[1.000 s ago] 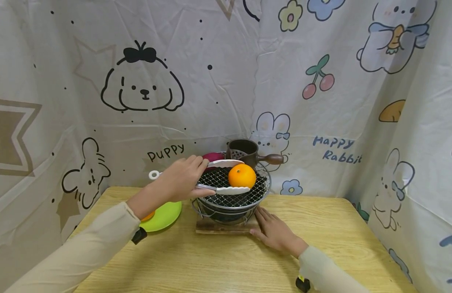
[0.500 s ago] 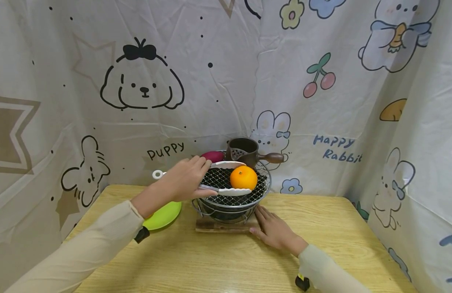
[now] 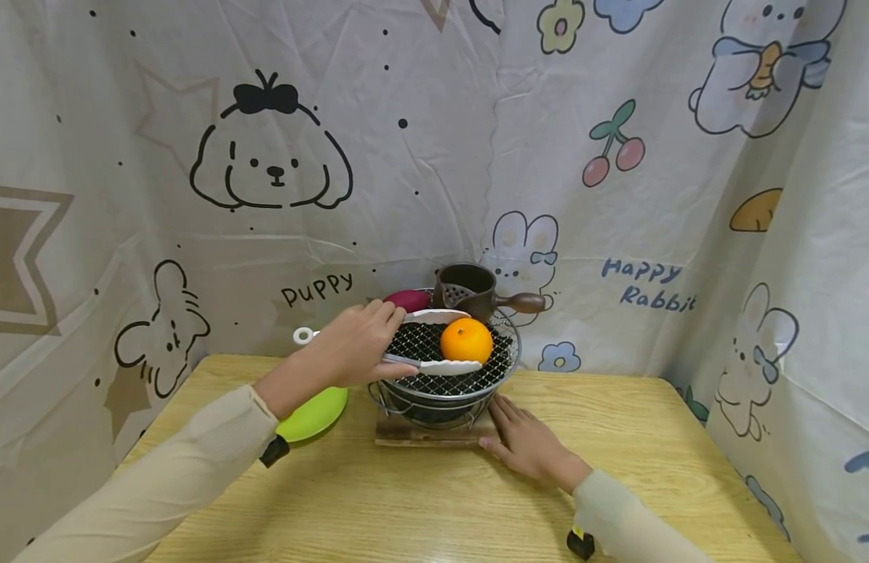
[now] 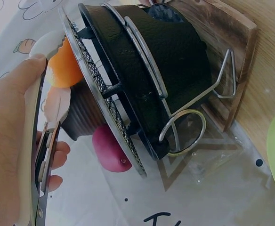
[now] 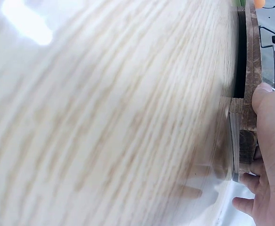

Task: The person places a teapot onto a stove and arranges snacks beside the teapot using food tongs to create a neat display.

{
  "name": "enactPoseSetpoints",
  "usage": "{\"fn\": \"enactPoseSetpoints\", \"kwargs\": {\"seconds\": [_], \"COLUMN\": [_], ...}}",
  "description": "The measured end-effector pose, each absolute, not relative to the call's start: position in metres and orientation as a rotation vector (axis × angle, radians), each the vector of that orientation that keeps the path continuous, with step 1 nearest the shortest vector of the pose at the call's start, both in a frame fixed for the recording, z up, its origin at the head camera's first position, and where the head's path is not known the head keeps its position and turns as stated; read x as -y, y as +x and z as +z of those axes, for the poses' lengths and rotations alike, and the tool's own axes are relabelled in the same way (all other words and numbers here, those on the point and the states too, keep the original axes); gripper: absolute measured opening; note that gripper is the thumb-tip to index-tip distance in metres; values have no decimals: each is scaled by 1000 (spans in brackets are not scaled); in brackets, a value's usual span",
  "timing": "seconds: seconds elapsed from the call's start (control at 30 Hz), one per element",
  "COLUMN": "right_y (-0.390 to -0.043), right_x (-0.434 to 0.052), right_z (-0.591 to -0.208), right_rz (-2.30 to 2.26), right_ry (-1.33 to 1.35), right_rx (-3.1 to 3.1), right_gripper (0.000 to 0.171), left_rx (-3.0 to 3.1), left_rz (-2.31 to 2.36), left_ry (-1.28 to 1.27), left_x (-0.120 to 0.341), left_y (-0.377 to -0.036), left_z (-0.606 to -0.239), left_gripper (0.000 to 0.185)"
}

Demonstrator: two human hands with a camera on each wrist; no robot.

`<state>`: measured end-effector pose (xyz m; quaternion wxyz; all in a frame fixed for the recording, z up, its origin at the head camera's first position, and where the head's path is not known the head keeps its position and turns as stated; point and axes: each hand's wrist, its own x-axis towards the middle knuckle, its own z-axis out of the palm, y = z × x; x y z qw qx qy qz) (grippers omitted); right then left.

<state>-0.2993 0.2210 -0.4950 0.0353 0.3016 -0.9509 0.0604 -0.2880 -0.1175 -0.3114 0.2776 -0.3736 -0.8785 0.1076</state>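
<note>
My left hand [image 3: 350, 348] grips a pair of tongs [image 3: 450, 367] with white scalloped tips. The tips stand on either side of an orange [image 3: 466, 341], which sits over the mesh of a round wire grill rack [image 3: 414, 341]. In the left wrist view, the orange [image 4: 66, 66] shows between the pale tips, close against the rack's face. Below the rack is a black stove [image 4: 175, 52] in a wire frame, on a wooden board [image 3: 427, 435]. My right hand [image 3: 529, 446] rests against the board's right front corner, fingers straight along the side, thumb at the front edge.
Behind the orange, a brown side-handled pot [image 3: 466, 288] and a magenta oblong item [image 3: 409, 300] sit on the rack. A green plate [image 3: 314, 414] lies left of the stove, partly hidden by my left forearm. A printed curtain [image 3: 420, 156] encloses the table [image 3: 434, 500].
My left hand and the tongs have shifted slightly to the right, then stayed about still. The orange has barely moved. My right hand stays against the board.
</note>
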Motion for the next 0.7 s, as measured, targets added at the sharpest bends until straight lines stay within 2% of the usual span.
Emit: {"fn": "enactPoseSetpoints", "kwargs": {"seconds": [0.7], "right_y": [-300], "right_x": [-222], "right_z": [-498], "right_rz": [198], "right_ry": [912], "right_rx": [2933], "right_gripper": [78], "left_rx": [2389], "left_rz": [279], "left_ry": [-993], "left_x": [115], "left_y": [-292], "left_z": [-316], "left_gripper": [85]}}
